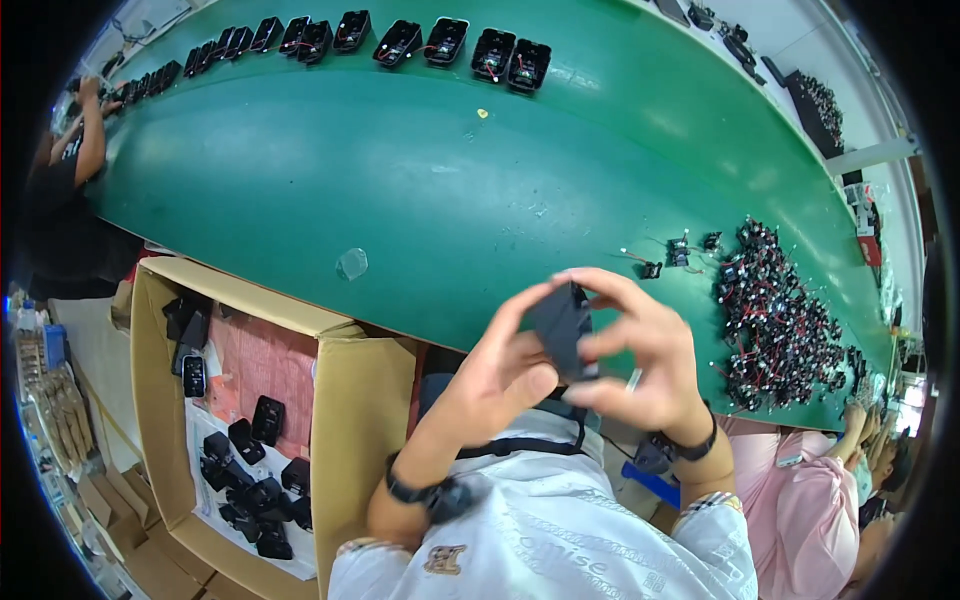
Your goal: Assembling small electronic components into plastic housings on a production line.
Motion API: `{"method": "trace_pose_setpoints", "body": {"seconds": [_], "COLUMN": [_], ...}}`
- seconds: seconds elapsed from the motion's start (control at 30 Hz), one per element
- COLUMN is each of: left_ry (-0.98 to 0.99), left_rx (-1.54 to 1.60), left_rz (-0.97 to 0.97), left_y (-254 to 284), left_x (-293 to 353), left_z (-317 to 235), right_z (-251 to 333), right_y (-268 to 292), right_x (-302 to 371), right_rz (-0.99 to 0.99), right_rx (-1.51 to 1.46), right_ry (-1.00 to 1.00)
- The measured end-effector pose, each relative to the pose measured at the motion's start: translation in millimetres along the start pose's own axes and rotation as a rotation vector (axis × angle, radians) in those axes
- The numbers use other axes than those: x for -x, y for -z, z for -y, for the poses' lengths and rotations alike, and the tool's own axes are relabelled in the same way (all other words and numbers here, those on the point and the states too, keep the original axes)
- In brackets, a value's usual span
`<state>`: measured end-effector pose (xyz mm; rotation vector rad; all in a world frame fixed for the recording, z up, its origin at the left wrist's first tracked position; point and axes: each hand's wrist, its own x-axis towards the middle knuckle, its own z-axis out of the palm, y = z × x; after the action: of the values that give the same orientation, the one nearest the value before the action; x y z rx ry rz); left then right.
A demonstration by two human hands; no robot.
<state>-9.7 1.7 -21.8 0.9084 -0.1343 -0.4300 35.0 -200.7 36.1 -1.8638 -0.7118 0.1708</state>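
Big green table (pixel 400 190) sweeps across the upper frame; cardboard box (pixel 160 400) of black parts sits lower left; a heap of small wired components (pixel 780 320) lies at right. Centre frame, left hand (pixel 490 375) and right hand (pixel 650 365) both pinch a black housing (pixel 562 325).

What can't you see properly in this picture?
- The black plastic part in the head view: the left hand and right hand cover most of it, so its full shape stays hidden.
- The pile of small wired components: too small and tangled to tell apart.
- The black housings in the cardboard box: the box flap hides some.
- The row of open housings: their insides are too small.
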Motion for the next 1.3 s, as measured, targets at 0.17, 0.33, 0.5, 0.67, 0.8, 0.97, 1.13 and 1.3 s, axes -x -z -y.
{"method": "trace_pose_setpoints", "body": {"seconds": [0.17,0.33,0.5,0.67,0.8,0.97,1.13,1.3], "left_ry": [0.015,0.225,0.495,0.432,0.377,0.375,-0.006,-0.286], "left_rx": [-0.997,-1.191,-1.838,-2.133,-2.081,-1.887,-1.563,-1.707], "left_rz": [-0.375,-1.015,-0.505,-0.592,-0.665,-0.642,-0.811,-0.231], "left_y": [-4,76,166,163,166,169,124,77], "left_x": [124,243,260,249,238,224,183,46], "left_z": [-95,-120,-92,-85,-77,-97,-166,-191], "right_z": [-52,-54,-65,-128,-151,-151,-44,-13], "right_y": [1,11,68,101,99,107,133,92], "right_x": [14,-2,-81,-155,-172,-155,-70,21], "right_rz": [-0.197,-0.098,-0.183,-0.217,-0.164,-0.319,-0.068,-0.041], "right_rx": [-1.138,-1.067,0.45,0.948,1.001,1.082,0.784,0.65], "right_ry": [-0.349,-0.342,-0.012,-0.085,-0.077,0.168,-0.023,-0.419]}}
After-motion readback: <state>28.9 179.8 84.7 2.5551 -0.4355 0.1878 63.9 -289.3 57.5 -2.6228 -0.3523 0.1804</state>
